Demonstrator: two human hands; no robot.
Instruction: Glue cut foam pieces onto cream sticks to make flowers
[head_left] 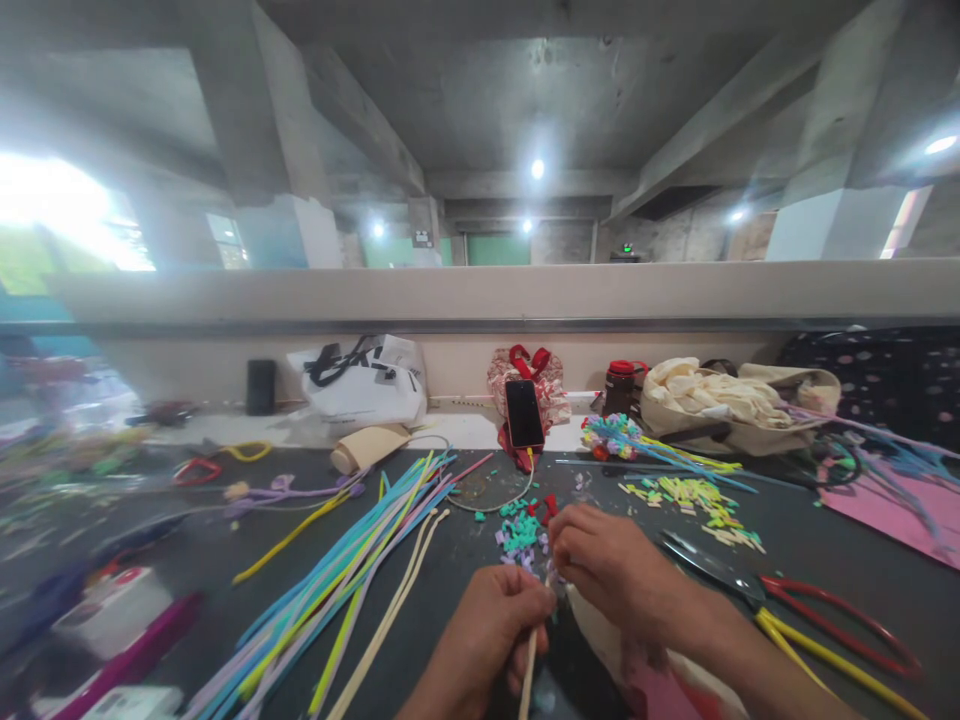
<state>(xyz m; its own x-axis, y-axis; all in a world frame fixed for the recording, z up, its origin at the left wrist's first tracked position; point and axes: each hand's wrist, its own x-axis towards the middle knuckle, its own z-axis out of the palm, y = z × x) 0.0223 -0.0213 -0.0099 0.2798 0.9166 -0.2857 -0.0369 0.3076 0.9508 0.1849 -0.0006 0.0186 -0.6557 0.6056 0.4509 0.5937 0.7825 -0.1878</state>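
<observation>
My left hand (pixel 504 618) pinches a thin beige stem (pixel 529 675) that runs down toward me. Close to its upper end is my right hand (pixel 604 555), fingers bent together; anything between them is hidden or too small to make out. Just beyond both hands lies a heap of small teal and lilac pieces (pixel 519 535), with red bits (pixel 545 508) beside it. To the left of my left hand rest several long beige stems (pixel 390 620) and a bundle of blue, lilac and yellow-green stems (pixel 337 590).
Red-handled scissors (pixel 750 585) lie right of my right arm, beside a yellow stem (pixel 840 665). Yellow-green pieces (pixel 697 500) are scattered farther back. A phone (pixel 524 414) with a cable leans near the partition. A white bag (pixel 364 385) and cloth bag (pixel 750 430) stand behind.
</observation>
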